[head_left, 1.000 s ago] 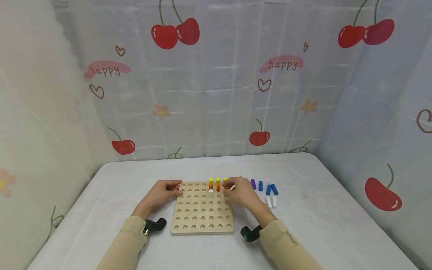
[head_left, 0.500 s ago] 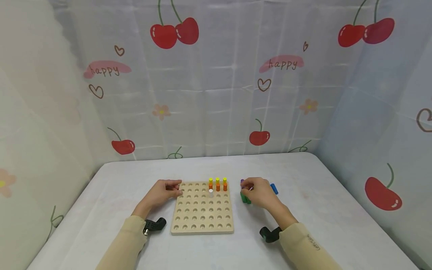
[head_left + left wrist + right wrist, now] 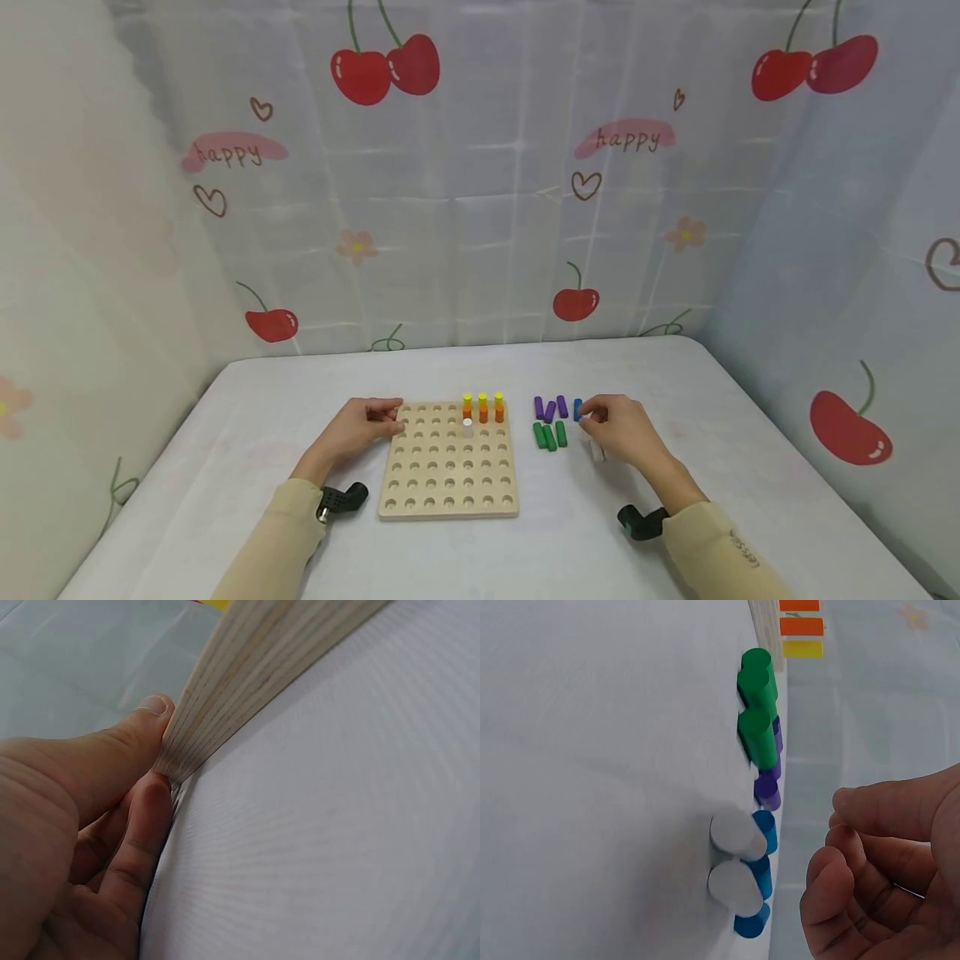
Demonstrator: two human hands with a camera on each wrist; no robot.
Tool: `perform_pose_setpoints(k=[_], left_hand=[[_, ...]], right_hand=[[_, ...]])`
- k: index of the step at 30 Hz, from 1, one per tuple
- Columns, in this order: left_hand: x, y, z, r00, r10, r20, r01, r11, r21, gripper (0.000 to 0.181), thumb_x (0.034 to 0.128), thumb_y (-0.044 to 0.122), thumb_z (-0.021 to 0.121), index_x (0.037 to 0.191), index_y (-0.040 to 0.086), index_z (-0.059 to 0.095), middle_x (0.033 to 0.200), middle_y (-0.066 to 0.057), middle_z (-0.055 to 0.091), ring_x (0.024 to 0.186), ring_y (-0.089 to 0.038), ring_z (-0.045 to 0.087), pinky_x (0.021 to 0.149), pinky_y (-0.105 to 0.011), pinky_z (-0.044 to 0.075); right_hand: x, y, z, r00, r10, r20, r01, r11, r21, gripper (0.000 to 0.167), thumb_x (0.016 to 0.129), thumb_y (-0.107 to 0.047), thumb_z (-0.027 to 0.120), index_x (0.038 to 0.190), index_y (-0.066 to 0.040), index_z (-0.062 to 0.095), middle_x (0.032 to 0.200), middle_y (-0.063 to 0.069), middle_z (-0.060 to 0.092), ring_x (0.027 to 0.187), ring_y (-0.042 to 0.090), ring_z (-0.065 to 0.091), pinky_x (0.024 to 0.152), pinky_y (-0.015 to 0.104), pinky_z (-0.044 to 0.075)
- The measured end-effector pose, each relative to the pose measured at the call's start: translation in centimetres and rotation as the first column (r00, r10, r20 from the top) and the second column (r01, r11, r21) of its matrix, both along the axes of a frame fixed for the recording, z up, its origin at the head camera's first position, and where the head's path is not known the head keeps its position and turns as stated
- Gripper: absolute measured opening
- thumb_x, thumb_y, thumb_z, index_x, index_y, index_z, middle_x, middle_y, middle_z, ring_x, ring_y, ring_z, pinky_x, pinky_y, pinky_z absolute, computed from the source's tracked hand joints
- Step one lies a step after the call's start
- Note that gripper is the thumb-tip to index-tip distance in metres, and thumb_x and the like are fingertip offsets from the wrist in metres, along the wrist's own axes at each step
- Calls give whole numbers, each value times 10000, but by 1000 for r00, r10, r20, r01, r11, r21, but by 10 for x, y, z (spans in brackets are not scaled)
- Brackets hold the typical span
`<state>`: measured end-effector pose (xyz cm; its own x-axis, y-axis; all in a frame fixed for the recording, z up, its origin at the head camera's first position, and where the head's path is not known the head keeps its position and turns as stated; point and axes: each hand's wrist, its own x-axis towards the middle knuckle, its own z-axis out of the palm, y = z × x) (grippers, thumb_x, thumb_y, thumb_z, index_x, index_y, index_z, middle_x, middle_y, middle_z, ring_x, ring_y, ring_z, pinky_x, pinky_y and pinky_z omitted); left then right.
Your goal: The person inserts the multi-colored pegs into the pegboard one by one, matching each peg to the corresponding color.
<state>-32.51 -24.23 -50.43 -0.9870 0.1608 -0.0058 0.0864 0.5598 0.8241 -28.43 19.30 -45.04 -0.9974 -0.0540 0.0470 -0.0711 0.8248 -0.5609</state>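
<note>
My left hand [image 3: 360, 429] grips the left edge of a square wooden pegboard [image 3: 448, 513], near its far corner. In the left wrist view the thumb [image 3: 127, 746] presses the board's edge [image 3: 240, 675] and a curled finger lies below it. Standing in the board are three yellow pegs [image 3: 482, 399], three orange pegs [image 3: 483, 415] in front of them, and one white peg [image 3: 467, 428]. My right hand [image 3: 622, 427] hovers over loose pegs, fingers loosely bent and nothing between them. Beneath it lie two white pegs [image 3: 736, 889] and three blue pegs [image 3: 765, 831].
Three purple pegs [image 3: 550, 411] and three green pegs [image 3: 550, 438] lie on the white tabletop [image 3: 300, 392], between the board and my right hand. A printed curtain [image 3: 465, 250] hangs behind the table and along its sides.
My right hand has moved from the board's far right corner rightwards, past the purple and green pegs, to the white and blue ones. The third orange peg is uncovered. My left hand stays put.
</note>
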Motion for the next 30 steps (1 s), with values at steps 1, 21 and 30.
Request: perform_pose_setpoints(k=[1,21,30], left_hand=[[0,-1,0,1000,0,0,0,1000,-1,510,891,218,825,1358,73,680,965,-3,719,902,-154,597,775,-236,485],[-1,-1,-1,1000,8,13,-8,1000,-12,533,884,260,832,1363,84,678,968,3,716,911,-152,592,807,-260,480],[-2,-1,-1,1000,9,9,-9,1000,-3,517,883,233,833,1355,83,685,957,6,720,900,-150,596,775,-234,484]], right_hand=[[0,3,0,1000,-4,1,3,1000,7,216,944,-160,709,1129,-55,750,868,42,635,815,198,543,676,309,450],[4,27,-18,990,-99,101,96,995,34,176,943,-159,714,1063,-35,746,887,101,621,795,224,545,632,297,467],[5,29,-17,984,-99,148,89,993,75,176,938,-193,707,1036,-49,732,917,103,635,822,229,553,658,314,470]])
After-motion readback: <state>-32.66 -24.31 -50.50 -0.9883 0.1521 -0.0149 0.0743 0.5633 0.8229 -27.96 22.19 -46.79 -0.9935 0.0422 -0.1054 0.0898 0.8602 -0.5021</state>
